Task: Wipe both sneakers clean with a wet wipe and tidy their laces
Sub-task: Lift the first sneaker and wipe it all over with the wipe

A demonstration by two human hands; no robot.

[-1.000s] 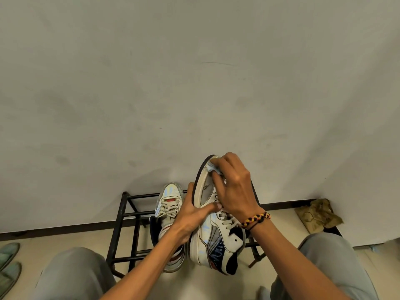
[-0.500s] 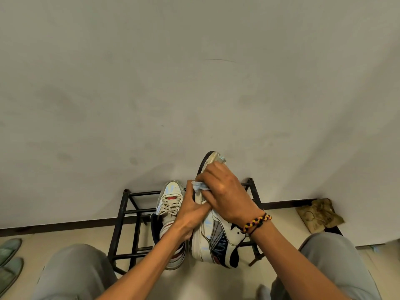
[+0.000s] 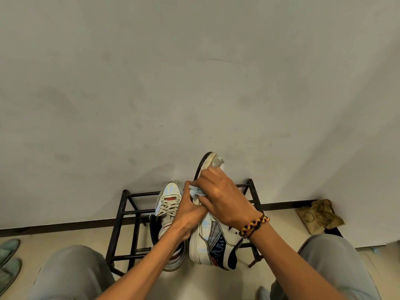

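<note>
Head view: wet wipe [image 3: 198, 192] under right hand [image 3: 223, 200].

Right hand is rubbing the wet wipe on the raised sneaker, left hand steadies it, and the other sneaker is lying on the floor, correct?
Not quite: the head view shows the other sneaker on the black shoe rack, not the floor. The right hand, wet wipe, left hand and raised sneaker are as stated.

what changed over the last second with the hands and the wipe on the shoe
The right hand dragged the crumpled pale-blue wet wipe from the toe of the tilted white high-top sneaker with dark sole down toward its laces. The left hand kept gripping that sneaker. The other white laced sneaker stayed on the black metal rack.
</note>
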